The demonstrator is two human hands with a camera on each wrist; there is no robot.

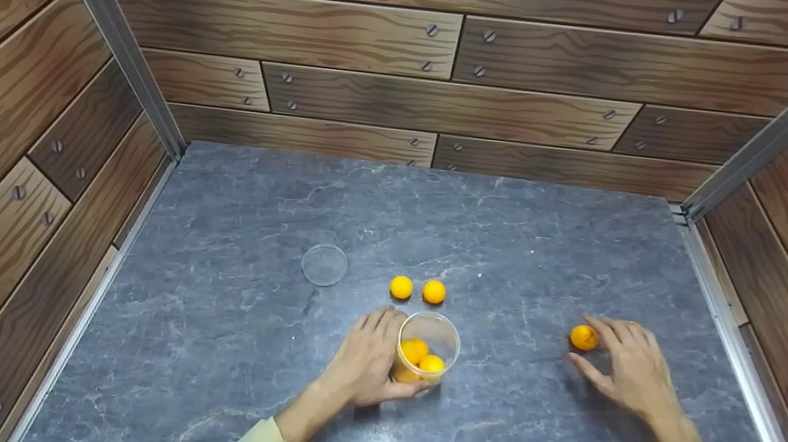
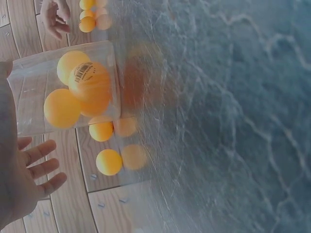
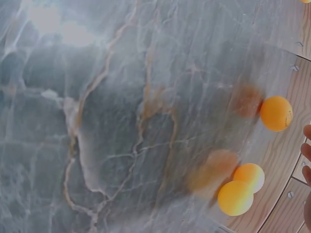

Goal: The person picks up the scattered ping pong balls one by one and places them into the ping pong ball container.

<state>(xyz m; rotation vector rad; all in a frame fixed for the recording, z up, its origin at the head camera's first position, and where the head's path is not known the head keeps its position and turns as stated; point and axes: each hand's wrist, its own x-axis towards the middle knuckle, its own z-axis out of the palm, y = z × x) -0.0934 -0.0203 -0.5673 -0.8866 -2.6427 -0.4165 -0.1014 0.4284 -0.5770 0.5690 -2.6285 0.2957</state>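
A clear plastic cup [image 1: 454, 330] with several orange table tennis balls [image 1: 414, 350] in it stands on the tabletop. My left hand [image 1: 373, 362] holds the cup from its left side, thumb across the front and fingers behind. In the left wrist view, printed marks show on a ball [image 2: 90, 81] through the cup's wall. To the right, my right hand [image 1: 631, 367] is spread by a loose orange ball [image 1: 584, 337], thumb and fingers apart. Its fingertips [image 3: 307, 150] show at the right edge of the right wrist view, beyond several balls [image 3: 235, 198].
Two more orange balls [image 1: 401, 288] [image 1: 434, 292] sit side by side just behind the cup. Farther left lies a clear round lid-like disc [image 1: 324, 265]. The grey marbled tabletop [image 1: 257, 199] is bounded by wood-patterned walls [image 1: 348, 95] at the back and both sides.
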